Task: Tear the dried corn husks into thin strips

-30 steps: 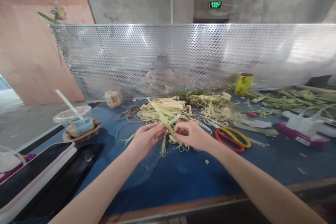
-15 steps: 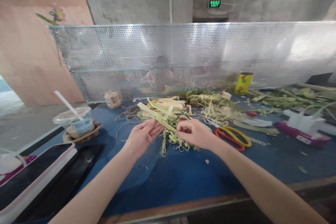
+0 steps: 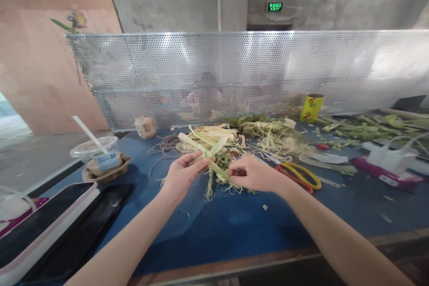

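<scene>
My left hand [image 3: 187,172] pinches a pale green strip of plant leaf [image 3: 219,170] between thumb and fingers, where a second short piece crosses it. Curled closed, my right hand [image 3: 251,173] grips the lower right end of the same strip. The strip runs slantwise between both hands, above a heap of curly green shreds [image 3: 210,190] on the blue tabletop [image 3: 221,228]. Behind them lies a bundle of pale yellow strips [image 3: 221,133]. Scissors [image 3: 303,175] with one red and one yellow handle lie just right of my right hand.
At left are a lidded cup [image 3: 103,156] with a straw, a phone [image 3: 50,219] and a black tray-like object [image 3: 83,232]. A yellow roll [image 3: 311,108] stands before the perforated metal screen [image 3: 161,71]. A purple power strip [image 3: 389,172] and more greenery [image 3: 368,129] are at right.
My left fingers have closed over the strip, which lay across them more openly before. My right hand has shifted slightly right and down with the strip's end.
</scene>
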A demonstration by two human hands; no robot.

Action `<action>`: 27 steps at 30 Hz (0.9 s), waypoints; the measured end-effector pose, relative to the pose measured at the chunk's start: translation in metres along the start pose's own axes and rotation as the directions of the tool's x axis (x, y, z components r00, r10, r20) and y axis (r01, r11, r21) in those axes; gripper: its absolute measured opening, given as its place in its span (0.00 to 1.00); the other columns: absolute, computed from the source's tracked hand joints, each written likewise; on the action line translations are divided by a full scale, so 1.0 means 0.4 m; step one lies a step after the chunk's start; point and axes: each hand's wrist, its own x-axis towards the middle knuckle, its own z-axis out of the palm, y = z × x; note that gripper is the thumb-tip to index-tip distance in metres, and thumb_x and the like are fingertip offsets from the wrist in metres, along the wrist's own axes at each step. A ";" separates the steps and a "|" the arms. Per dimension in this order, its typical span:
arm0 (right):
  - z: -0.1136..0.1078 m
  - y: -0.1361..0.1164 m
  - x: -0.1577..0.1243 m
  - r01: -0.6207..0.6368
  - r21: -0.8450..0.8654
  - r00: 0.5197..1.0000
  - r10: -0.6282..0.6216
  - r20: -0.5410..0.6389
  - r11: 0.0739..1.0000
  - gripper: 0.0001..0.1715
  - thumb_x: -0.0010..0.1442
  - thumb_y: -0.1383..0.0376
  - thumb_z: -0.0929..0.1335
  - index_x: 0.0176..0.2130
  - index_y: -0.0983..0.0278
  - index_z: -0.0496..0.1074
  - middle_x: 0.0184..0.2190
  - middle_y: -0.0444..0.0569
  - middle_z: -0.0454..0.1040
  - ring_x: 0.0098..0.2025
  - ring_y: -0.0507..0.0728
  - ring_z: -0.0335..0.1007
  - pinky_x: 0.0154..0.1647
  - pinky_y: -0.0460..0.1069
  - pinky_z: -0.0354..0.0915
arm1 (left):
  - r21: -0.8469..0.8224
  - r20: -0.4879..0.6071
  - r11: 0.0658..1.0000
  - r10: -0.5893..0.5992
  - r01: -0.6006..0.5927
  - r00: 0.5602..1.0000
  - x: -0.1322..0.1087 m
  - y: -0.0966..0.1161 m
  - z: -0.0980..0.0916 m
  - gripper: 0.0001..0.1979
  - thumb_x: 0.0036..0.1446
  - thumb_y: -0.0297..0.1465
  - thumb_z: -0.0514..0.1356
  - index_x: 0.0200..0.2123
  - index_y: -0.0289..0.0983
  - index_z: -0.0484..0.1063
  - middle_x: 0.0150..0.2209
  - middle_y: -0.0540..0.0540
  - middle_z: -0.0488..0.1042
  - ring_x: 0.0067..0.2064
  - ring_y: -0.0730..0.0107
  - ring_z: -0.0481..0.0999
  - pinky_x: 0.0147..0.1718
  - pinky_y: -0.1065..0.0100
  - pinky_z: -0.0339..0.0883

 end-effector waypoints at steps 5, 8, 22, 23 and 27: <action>-0.007 -0.001 -0.007 0.087 -0.015 0.993 -0.085 0.087 0.996 0.09 0.50 0.70 0.61 0.21 0.65 0.64 0.17 0.40 0.58 0.20 0.46 0.51 0.22 0.43 0.51 | 0.026 -0.084 0.998 0.066 -0.064 0.994 0.004 -0.003 -0.001 0.12 0.34 0.27 0.68 0.27 0.31 0.73 0.25 0.46 0.77 0.30 0.71 0.76 0.38 0.69 0.68; -0.006 -0.005 -0.004 0.051 0.017 0.998 -0.051 0.028 0.999 0.06 0.53 0.65 0.63 0.28 0.65 0.67 0.22 0.43 0.65 0.23 0.49 0.57 0.26 0.44 0.56 | 0.035 -0.060 0.998 0.062 -0.060 0.996 0.005 -0.005 -0.002 0.12 0.33 0.28 0.68 0.27 0.31 0.74 0.25 0.46 0.77 0.30 0.71 0.76 0.38 0.68 0.68; 0.087 0.005 0.045 0.122 0.489 0.962 0.017 -0.271 0.864 0.20 0.53 0.58 0.66 0.45 0.62 0.67 0.38 0.48 0.69 0.38 0.54 0.65 0.38 0.49 0.64 | 0.340 0.153 0.931 0.085 -0.133 0.985 -0.019 -0.031 0.021 0.11 0.44 0.35 0.62 0.30 0.34 0.77 0.27 0.47 0.77 0.28 0.73 0.72 0.32 0.73 0.67; 0.086 0.005 0.046 0.119 0.514 0.958 0.039 -0.285 0.850 0.19 0.52 0.58 0.66 0.44 0.62 0.68 0.39 0.48 0.68 0.40 0.55 0.65 0.39 0.49 0.64 | 0.349 0.165 0.927 0.083 -0.137 0.983 -0.019 -0.029 0.020 0.12 0.45 0.36 0.62 0.31 0.35 0.77 0.28 0.47 0.77 0.29 0.72 0.72 0.33 0.72 0.67; 0.082 0.000 0.045 0.105 0.579 0.942 0.105 -0.318 0.809 0.18 0.51 0.60 0.66 0.43 0.63 0.69 0.40 0.49 0.67 0.43 0.55 0.64 0.43 0.50 0.62 | 0.367 0.130 0.923 0.070 -0.114 0.989 -0.023 -0.018 0.024 0.13 0.41 0.34 0.64 0.33 0.35 0.76 0.30 0.46 0.78 0.29 0.71 0.73 0.32 0.72 0.67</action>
